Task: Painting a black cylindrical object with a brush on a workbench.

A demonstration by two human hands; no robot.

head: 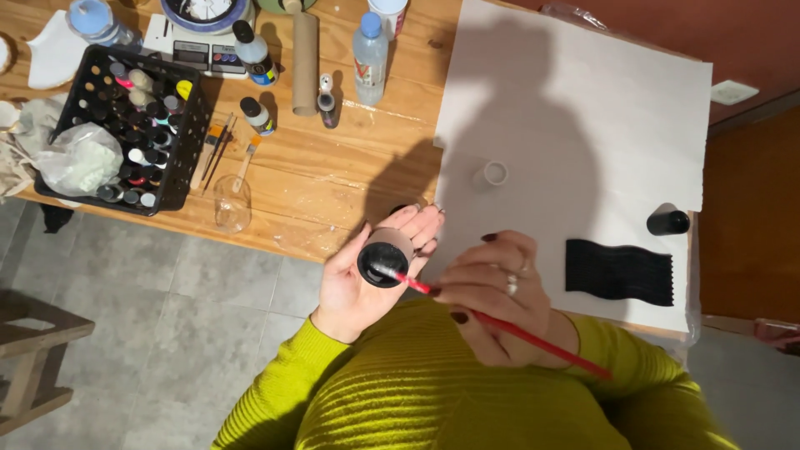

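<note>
So we've got a cardboard tube (385, 254) sitting in the left hand (367, 279), fingers curled up around it, held just off the near edge of the worktop (325, 179) above our lap. The end facing us is painted black. The right hand (492, 292) is pinched shut on a red brush (500, 321), and the bristle tip is touching that black end of the tube. There's a ring on the right hand and dark polish on the nails.

Just beyond the hands lies a big white sheet (583, 108) covering the right part of the worktop. On it: a small white ring (495, 172) near the middle, a black wavy strip (618, 272) to the right, and a black bottle (668, 222) lying close to the sheet's right edge.

Further left on the bare wood there's a clear glass (232, 202), a few spare brushes (221, 150), a black crate (133, 125) full of little paint bottles, a tall bare tube (305, 62) standing up, and a water bottle (370, 58). Grey tile floor (167, 333) below.
</note>
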